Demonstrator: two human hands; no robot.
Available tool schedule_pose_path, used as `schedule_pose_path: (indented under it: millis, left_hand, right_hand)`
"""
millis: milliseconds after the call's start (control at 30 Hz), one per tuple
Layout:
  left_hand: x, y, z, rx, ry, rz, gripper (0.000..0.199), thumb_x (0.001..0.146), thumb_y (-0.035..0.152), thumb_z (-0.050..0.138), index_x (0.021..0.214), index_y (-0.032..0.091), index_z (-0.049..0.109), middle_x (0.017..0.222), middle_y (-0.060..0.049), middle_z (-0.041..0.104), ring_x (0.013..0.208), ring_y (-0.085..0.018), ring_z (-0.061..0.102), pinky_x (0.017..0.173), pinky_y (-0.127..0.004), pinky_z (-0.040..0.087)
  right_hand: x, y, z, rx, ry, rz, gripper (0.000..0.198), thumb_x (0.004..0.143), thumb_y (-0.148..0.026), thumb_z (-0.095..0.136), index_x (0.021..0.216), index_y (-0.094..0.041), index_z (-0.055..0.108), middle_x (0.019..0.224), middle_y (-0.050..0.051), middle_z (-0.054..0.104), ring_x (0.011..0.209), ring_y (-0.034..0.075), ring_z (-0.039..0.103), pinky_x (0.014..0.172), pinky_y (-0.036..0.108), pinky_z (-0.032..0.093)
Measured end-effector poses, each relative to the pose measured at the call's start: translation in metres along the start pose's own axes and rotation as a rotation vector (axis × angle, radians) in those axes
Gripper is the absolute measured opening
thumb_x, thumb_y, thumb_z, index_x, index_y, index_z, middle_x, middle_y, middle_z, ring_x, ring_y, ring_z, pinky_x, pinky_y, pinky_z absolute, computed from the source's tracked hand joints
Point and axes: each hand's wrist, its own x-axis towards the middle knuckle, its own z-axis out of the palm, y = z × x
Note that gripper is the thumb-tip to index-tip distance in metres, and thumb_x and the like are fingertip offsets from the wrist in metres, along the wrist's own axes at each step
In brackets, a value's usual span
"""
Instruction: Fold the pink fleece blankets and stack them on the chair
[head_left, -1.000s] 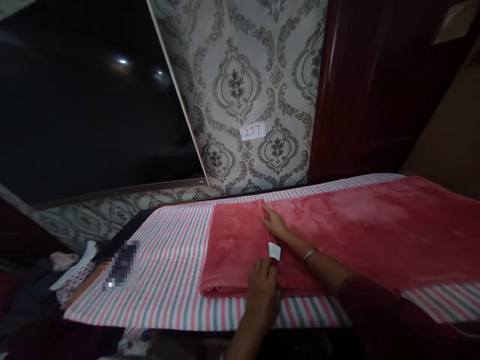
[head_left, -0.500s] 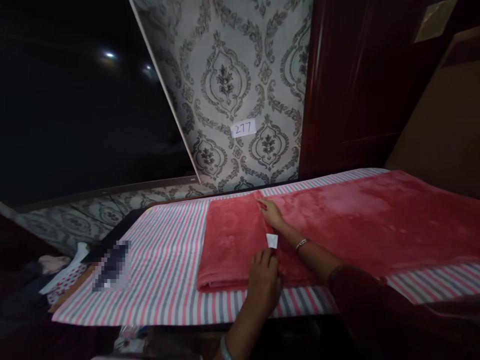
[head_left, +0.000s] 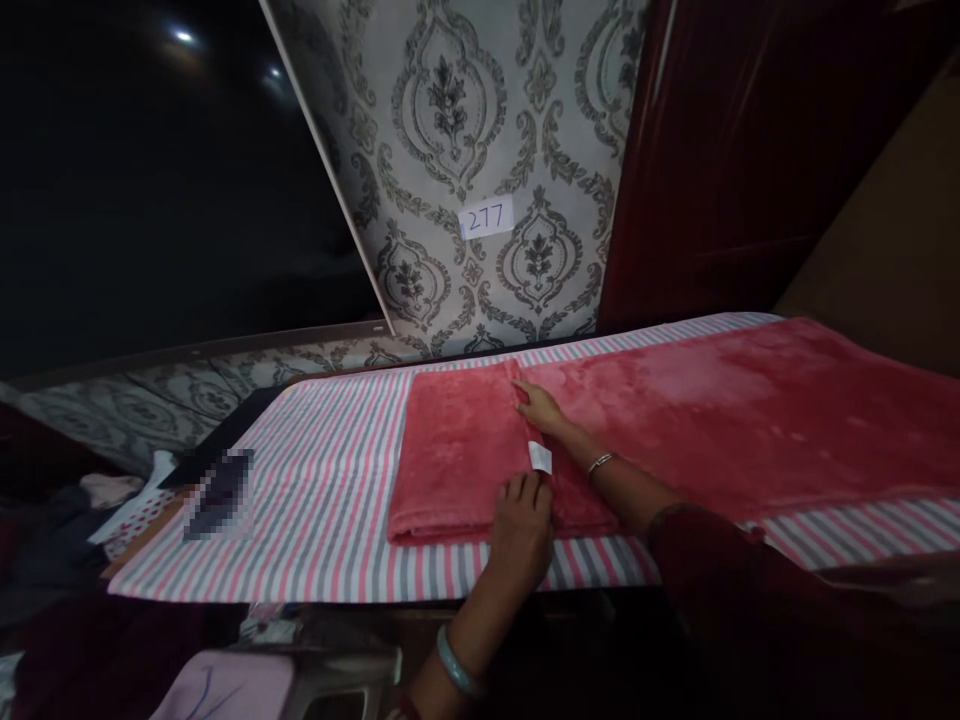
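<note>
A plush red blanket (head_left: 705, 430) lies across a striped sheet, its left end turned over into a folded section (head_left: 457, 450). At the near part of the fold's edge, my left hand (head_left: 523, 525) is closed on the blanket with its fingers curled over. Farther back along that same edge, my right hand (head_left: 541, 410) grips the cloth between thumb and fingers. A white tag (head_left: 540, 457) sticks out from the edge between both hands. The fingertips' undersides are hidden.
The pink, grey and white striped sheet (head_left: 322, 480) covers the table. A dark screen (head_left: 180, 200) stands at the back left, beside a patterned wall (head_left: 450, 130) with a "277" label (head_left: 486, 217). Clothes (head_left: 52, 530) are heaped at left. A pink item (head_left: 232, 685) sits below the near edge.
The view has tilted down, so the table appears higher and a pink item shows at the bottom. Both hands keep nearly the same places on the blanket's edge.
</note>
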Motion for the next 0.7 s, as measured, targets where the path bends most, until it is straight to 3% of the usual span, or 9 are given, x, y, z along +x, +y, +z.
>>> schedule_pose_path:
  millis: [133,233,300,367,467,567,700]
  left_hand:
    - [-0.006,0.000,-0.017,-0.191,0.003,0.039,0.038,0.082,0.013,0.064,0.120,0.019,0.064,0.130,-0.013,0.066,0.119,-0.029,0.060,0.102,-0.049,0.050]
    - [-0.008,-0.013,-0.044,-0.332,0.045,0.065,0.031,0.092,0.024,0.058,0.121,0.020,0.065,0.125,-0.011,0.071,0.117,-0.025,0.064,0.103,-0.045,0.051]
    - [-0.005,-0.029,-0.061,-0.256,0.099,-0.002,0.031,0.097,0.023,0.047,0.120,0.019,0.067,0.119,-0.012,0.073,0.115,-0.025,0.066,0.103,-0.045,0.051]
    - [-0.002,-0.045,-0.073,-0.061,0.120,-0.128,0.036,0.097,0.022,0.043,0.125,0.015,0.066,0.127,-0.015,0.070,0.125,-0.030,0.061,0.109,-0.052,0.045]
    - [-0.001,-0.062,-0.076,0.218,0.014,-0.319,0.053,0.094,0.032,0.054,0.140,0.008,0.057,0.150,-0.023,0.051,0.144,-0.040,0.042,0.118,-0.062,0.030]
    - [-0.007,-0.067,-0.066,0.313,-0.189,-0.416,0.066,0.094,0.044,0.057,0.151,0.013,0.047,0.161,-0.023,0.037,0.150,-0.043,0.030,0.117,-0.067,0.027]
    - [-0.017,-0.064,-0.052,0.329,-0.301,-0.445,0.064,0.098,0.046,0.048,0.156,0.020,0.040,0.164,-0.020,0.029,0.152,-0.042,0.025,0.117,-0.069,0.023]
  right_hand:
    - [0.000,-0.005,-0.006,-0.029,0.010,-0.017,0.061,0.080,-0.004,0.056,0.139,-0.018,0.062,0.129,0.009,0.070,0.122,0.029,0.062,0.109,0.042,0.046]
    - [-0.005,-0.010,-0.010,-0.056,0.029,-0.074,0.061,0.083,-0.006,0.051,0.142,-0.019,0.059,0.135,0.008,0.066,0.132,0.029,0.055,0.115,0.044,0.040]
    - [-0.015,-0.013,-0.011,-0.110,0.038,-0.182,0.060,0.087,-0.011,0.047,0.147,-0.018,0.054,0.144,0.008,0.059,0.139,0.027,0.048,0.120,0.045,0.034]
    - [-0.030,-0.016,-0.009,-0.180,0.025,-0.287,0.059,0.092,-0.019,0.045,0.151,-0.014,0.048,0.152,0.012,0.051,0.144,0.026,0.041,0.123,0.046,0.029]
    - [-0.060,-0.018,-0.002,-0.336,-0.054,-0.364,0.066,0.097,-0.038,0.046,0.157,-0.011,0.037,0.162,0.016,0.036,0.151,0.029,0.030,0.124,0.048,0.024]
    - [-0.085,-0.014,0.004,-0.525,-0.166,-0.361,0.078,0.096,-0.056,0.048,0.157,-0.010,0.035,0.163,0.019,0.031,0.153,0.033,0.024,0.124,0.052,0.021]
    - [-0.100,-0.008,0.007,-0.619,-0.211,-0.338,0.078,0.097,-0.057,0.045,0.157,-0.008,0.036,0.164,0.019,0.027,0.155,0.032,0.018,0.124,0.050,0.018]
